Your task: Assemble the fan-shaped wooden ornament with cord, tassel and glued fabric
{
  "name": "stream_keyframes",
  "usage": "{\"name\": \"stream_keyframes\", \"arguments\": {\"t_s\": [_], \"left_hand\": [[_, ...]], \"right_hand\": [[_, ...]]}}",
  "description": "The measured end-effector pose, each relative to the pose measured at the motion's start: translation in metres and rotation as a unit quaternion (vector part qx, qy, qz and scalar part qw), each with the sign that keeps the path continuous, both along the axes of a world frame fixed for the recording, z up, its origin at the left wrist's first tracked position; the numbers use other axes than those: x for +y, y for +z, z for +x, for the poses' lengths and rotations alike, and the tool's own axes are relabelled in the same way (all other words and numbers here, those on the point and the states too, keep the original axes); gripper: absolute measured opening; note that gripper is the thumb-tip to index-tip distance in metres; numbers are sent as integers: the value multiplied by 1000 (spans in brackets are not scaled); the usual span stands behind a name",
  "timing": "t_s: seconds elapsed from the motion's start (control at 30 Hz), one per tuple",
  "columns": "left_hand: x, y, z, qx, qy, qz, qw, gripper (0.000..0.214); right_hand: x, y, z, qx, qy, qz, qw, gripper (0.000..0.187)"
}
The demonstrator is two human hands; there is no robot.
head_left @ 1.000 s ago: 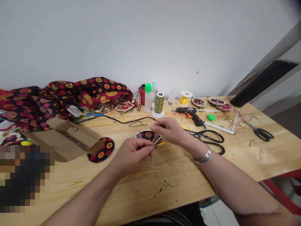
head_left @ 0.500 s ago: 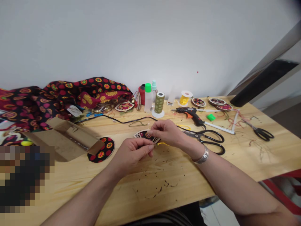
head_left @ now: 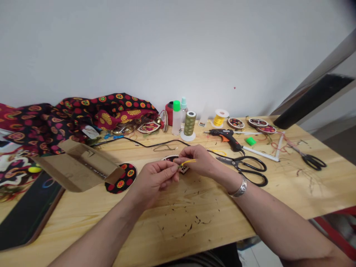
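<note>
- While the fan-shaped ornament [head_left: 178, 163] was in plain view a second ago, it is now mostly hidden behind both hands, low over the counter [head_left: 194, 211] near its middle.
- Left hand [head_left: 155, 178] has its fingers closed in a pinch on one end of a short yellow cord [head_left: 187, 162]; a second ago that cord lay loose at the ornament's right edge.
- Right hand [head_left: 201, 160] has curled closer over the ornament, its fingers closed around the piece; whether they also grip the cord I cannot tell.
- From this I judge that the cord is now being worked by the fingers at the ornament's edge, though the contact point itself is covered.
- Nearby things have not shifted: black scissors [head_left: 244, 167] just right of the right hand, glue gun [head_left: 226, 136] behind them, green thread spool [head_left: 190, 124], yellow cord spool [head_left: 219, 118], open cardboard box [head_left: 80, 168] and a round patterned fabric disc [head_left: 124, 177] to the left.
- No brand, label or writing can be read on the bottles [head_left: 176, 116], the spools or the box; any print is too small.
</note>
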State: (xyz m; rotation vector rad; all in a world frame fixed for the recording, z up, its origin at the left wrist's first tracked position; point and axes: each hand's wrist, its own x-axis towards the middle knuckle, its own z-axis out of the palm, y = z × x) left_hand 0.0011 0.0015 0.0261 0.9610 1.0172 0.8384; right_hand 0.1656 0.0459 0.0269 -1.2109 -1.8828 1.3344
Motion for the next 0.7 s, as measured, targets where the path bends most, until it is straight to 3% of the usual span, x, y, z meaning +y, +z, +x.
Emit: {"name": "stream_keyframes", "arguments": {"t_s": [0.07, 0.17, 0.23, 0.37, 0.43, 0.7], "left_hand": [[2, -1, 0, -15, 15, -3, 1000, 24], [4, -3, -1, -45, 51, -11, 998, 22], [6, -4, -2, -59, 80, -17, 995, 20], [7, -6, -3, -72, 115, -11, 991, 19], [7, -6, -3, -77, 119, -6, 990, 18], [6, -6, -2, -52, 126, 7, 991, 21]], "right_hand": [[0, -1, -1, -5, -16, -1, 1000, 9], [1, -5, -3, 7, -74, -6, 997, 25], [2, -6, -5, 37, -106, -27, 993, 26], [-1, -2, -6, 145, -85, -134, 977, 9], [-4, 1, -6, 181, -69, -171, 966, 11], [-8, 6, -7, 197, -61, -199, 958, 21]]}}
